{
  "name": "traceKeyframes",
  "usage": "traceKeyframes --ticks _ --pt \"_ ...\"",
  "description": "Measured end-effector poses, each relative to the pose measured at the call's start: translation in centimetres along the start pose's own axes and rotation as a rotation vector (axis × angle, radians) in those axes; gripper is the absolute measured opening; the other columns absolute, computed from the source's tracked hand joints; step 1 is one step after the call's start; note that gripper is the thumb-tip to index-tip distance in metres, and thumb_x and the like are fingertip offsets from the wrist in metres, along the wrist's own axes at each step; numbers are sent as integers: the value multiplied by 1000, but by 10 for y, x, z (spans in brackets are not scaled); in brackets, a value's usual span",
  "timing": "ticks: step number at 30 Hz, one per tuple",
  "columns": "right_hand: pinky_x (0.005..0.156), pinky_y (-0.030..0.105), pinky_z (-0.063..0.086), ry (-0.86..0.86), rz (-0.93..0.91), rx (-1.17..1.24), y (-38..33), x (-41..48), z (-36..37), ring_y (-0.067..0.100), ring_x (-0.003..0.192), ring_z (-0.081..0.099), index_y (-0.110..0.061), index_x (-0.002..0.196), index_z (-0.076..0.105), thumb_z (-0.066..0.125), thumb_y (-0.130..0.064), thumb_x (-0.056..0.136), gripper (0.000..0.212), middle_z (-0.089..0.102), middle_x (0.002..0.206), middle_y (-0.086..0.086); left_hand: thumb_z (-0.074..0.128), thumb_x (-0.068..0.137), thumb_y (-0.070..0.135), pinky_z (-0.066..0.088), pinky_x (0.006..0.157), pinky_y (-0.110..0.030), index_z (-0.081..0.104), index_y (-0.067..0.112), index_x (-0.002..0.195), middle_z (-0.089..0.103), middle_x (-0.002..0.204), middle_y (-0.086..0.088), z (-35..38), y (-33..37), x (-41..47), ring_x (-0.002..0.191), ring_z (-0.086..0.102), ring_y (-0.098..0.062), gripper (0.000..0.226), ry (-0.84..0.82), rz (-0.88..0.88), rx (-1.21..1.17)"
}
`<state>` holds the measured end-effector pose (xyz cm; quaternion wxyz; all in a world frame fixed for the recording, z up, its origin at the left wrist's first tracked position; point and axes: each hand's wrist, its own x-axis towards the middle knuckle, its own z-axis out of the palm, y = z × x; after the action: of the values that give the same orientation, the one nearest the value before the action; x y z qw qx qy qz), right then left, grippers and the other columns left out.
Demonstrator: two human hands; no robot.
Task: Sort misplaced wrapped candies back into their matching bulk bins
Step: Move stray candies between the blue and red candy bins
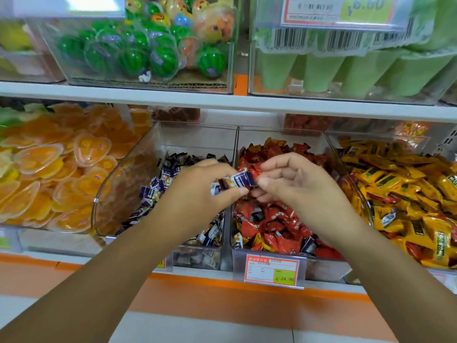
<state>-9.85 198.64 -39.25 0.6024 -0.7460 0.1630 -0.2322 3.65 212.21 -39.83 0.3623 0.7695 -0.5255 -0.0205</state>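
Observation:
A blue-and-white wrapped candy (239, 180) hangs between my two hands, above the divider of two clear bins. My left hand (205, 186) grips its left end, with another blue candy (215, 188) tucked in the fingers. My right hand (296, 184) pinches the right end between thumb and forefinger. Below the left hand is the bin of blue-and-white candies (197, 137). Under the right hand is the bin of red candies (279, 133), where a stray blue candy (309, 245) and a yellow one (259, 240) lie near the front.
A bin of yellow candies (366, 137) at the right holds a few red ones (413, 248). Orange jelly cups (49, 169) fill the left bin. A price tag (272, 271) hangs on the red bin's front. A shelf (148, 95) with upper bins overhangs.

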Motion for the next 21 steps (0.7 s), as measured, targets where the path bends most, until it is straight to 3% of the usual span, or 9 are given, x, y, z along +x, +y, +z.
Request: traceKeyframes --ticks 4,7,10,12,14,16,17,19,21 --pt "68 6 41 -83 -73 -735 18 5 -9 -10 83 57 -29 94 69 63 -19 91 12 64 84 -18 56 91 40 34 68 -5 47 41 74 53 81 14 -7 -2 -3 88 49 7 19 36 -53 24" --pt "87 15 34 -221 -175 -1069 37 8 0 6 111 43 -29 120 62 59 -28 92 27 60 117 -14 53 94 41 35 61 -4 57 38 82 60 80 20 -9 -3 -5 75 53 10 13 23 -113 -11" --pt "93 23 34 -245 -201 -1172 42 12 8 12 111 40 -30 130 54 57 -36 92 39 56 123 -13 51 94 41 34 48 -13 51 31 74 61 66 10 -8 -5 -6 53 47 -9 23 65 -136 8" --pt "96 28 36 -259 -188 -1217 41 15 10 13 114 38 -32 137 47 58 -38 91 47 52 126 -12 48 95 44 29 41 -17 42 34 69 61 64 1 -8 -3 -5 41 36 -12 28 61 -160 34" --pt "97 33 37 -282 -156 -1280 39 18 12 15 117 36 -33 141 42 59 -40 90 54 47 128 -10 42 96 47 29 42 -18 49 39 87 65 77 -2 -6 -2 -4 40 39 -8 13 13 -212 11" --pt "95 34 37 -294 -141 -1319 39 19 15 16 117 36 -34 140 43 58 -43 89 54 46 127 -9 38 95 51 37 49 -26 49 26 120 67 83 1 -4 1 -4 45 47 -4 37 -10 -260 1" --pt "93 35 37 -287 -150 -1317 39 19 15 17 116 37 -34 137 47 58 -45 89 50 47 126 -9 36 92 57 39 51 -29 47 25 121 68 83 0 -4 2 -4 47 49 -6 44 -18 -261 7" --pt "90 35 38 -253 -194 -1308 41 17 16 17 112 38 -30 124 58 55 -47 90 37 50 123 -9 28 82 70 36 50 -29 50 23 105 69 74 1 -6 5 -5 45 47 -8 56 -5 -243 8" --pt "89 36 40 -245 -211 -1326 43 14 16 16 109 38 -25 116 61 51 -47 92 34 50 122 -9 26 82 68 29 46 -23 50 18 86 59 50 16 -6 8 -6 38 45 -3 55 0 -242 -9"
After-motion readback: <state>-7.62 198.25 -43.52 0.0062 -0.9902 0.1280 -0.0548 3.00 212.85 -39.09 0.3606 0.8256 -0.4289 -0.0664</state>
